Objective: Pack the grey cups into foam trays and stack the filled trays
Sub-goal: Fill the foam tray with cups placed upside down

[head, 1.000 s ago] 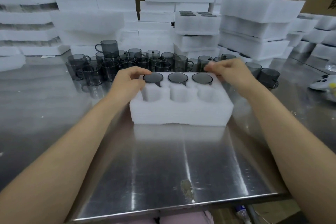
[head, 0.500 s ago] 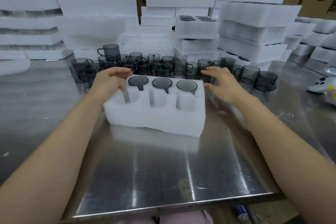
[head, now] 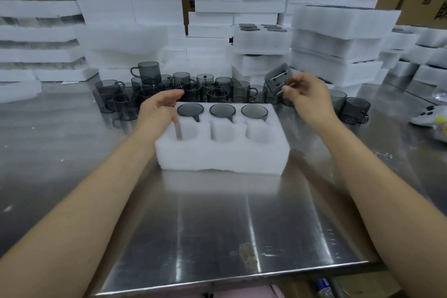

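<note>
Fingers of the right hand (head: 304, 94) are curled together, pinching the handle of a translucent smoke-grey cup (head: 277, 77). The cup hangs tilted in the air just beyond the far right corner of the white rectangular foam tray (head: 222, 155). The left hand (head: 160, 110) rests on the tray's far left corner, fingers loosely straight and slightly apart, seemingly steadying it.

I'd call this the filling step, about half done. Three seated grey cups (head: 222, 110) sit sunk in the far row with only their round tops and handle stubs showing, and the three round near pockets (head: 223, 132) hold nothing. The next move likely means carrying the cup nearer, lining its handle up with the slot and pressing it down.

The foam looks soft and fuzzy-edged, the cups hard and glossy. Loose grey cups (head: 169, 89) crowd the brushed steel table (head: 217, 225) beyond the tray.
</note>
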